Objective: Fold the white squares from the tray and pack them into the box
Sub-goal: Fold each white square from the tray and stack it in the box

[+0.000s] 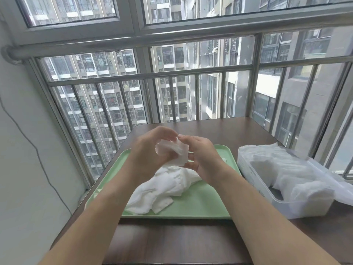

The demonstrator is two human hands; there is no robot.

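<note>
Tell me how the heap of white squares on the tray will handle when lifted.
Probably floppy: the heap of white squares slumps in soft creases on the green tray. Likely light: the white square pinched between left hand and right hand sags. Separate pieces may slide off.

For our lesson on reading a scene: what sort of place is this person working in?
Probably an enclosed balcony high up in a flat: a metal railing stands against the windows, tall apartment blocks fill the view outside, and a wooden table holds a green tray of white squares.
</note>
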